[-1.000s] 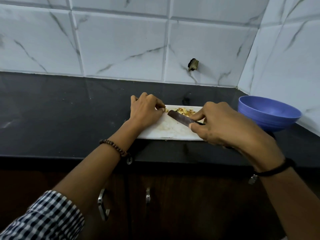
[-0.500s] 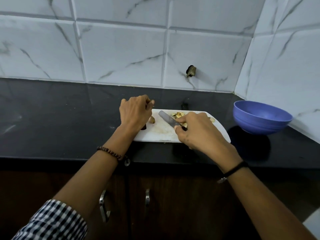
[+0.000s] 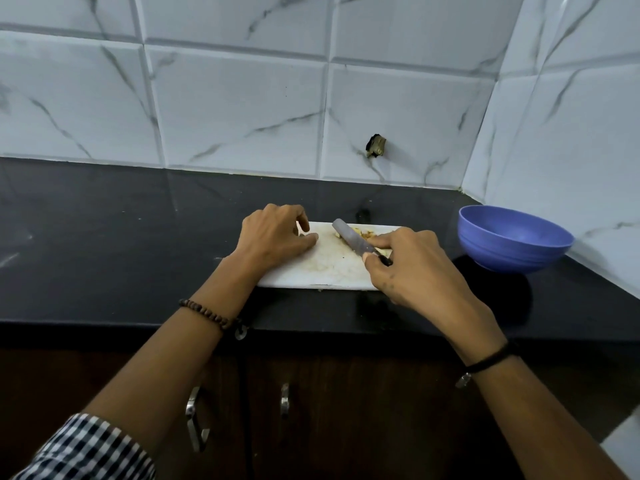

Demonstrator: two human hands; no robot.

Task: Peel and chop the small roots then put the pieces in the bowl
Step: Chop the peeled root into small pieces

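A white cutting board [image 3: 329,270] lies on the black counter. My left hand [image 3: 273,237] rests on its left end, fingers curled down. Index finger and thumb pinch a small root piece [image 3: 300,233], which is mostly hidden. My right hand [image 3: 405,268] grips the handle of a knife [image 3: 349,239], with the index finger stretched toward the blade. The blade slants up-left across the board, its tip near the far edge. Yellowish chopped pieces [image 3: 365,233] lie just right of the blade. A blue bowl [image 3: 512,237] stands on the counter to the right of the board.
The black counter [image 3: 121,244] runs left from the board. White marble-look tiles back it and form a corner behind the bowl. A dark stub [image 3: 375,146] sticks out of the wall. Brown cabinet doors with metal handles [image 3: 194,420] are below the counter edge.
My left hand, lifted half a second ago with a root piece lying bare beside it, has come down over that piece. My right hand and knife have barely shifted.
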